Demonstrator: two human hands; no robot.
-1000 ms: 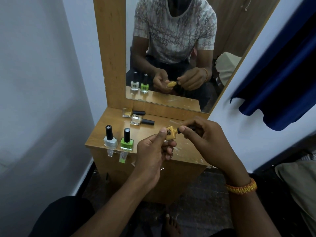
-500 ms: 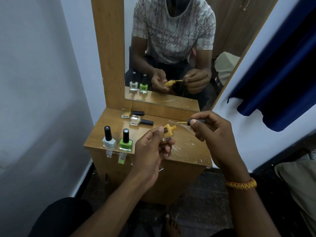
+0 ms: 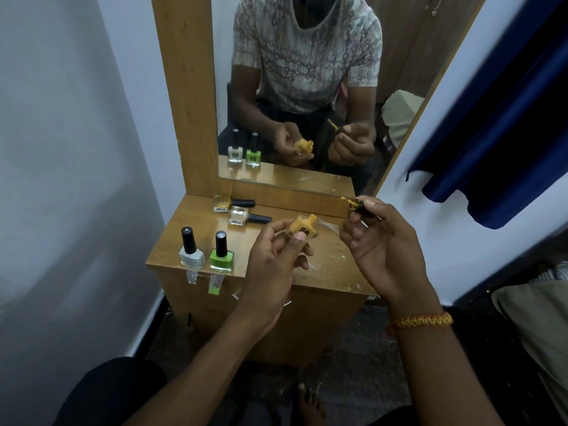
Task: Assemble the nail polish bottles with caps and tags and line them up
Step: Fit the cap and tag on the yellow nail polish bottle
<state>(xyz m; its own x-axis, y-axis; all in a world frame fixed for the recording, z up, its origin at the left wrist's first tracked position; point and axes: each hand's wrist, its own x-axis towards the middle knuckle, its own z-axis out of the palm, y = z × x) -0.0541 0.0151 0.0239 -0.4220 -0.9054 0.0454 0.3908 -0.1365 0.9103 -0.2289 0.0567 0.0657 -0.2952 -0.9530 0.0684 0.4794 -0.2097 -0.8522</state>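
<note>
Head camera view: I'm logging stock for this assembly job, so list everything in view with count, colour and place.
Yellow glass nail polish bottle: 1, uncapped, held above the table.
Black brush cap: 1, yellow-tipped brush, held right of that bottle.
White nail polish bottle with black cap: 1, upright at the table's front edge.
Green nail polish bottle with black cap: 1, upright, right of the white one.
Clear tags: 2, hanging over the front edge below those bottles.
Pale bottles lying on their sides: 2, black caps, near the mirror.
Wooden dressing table: 1, brown.
Mirror: 1, wood-framed, behind the table.
Blue curtain: 1, right.
Left hand: grips the yellow bottle.
Right hand: pinches the brush cap; orange wrist thread.
</note>
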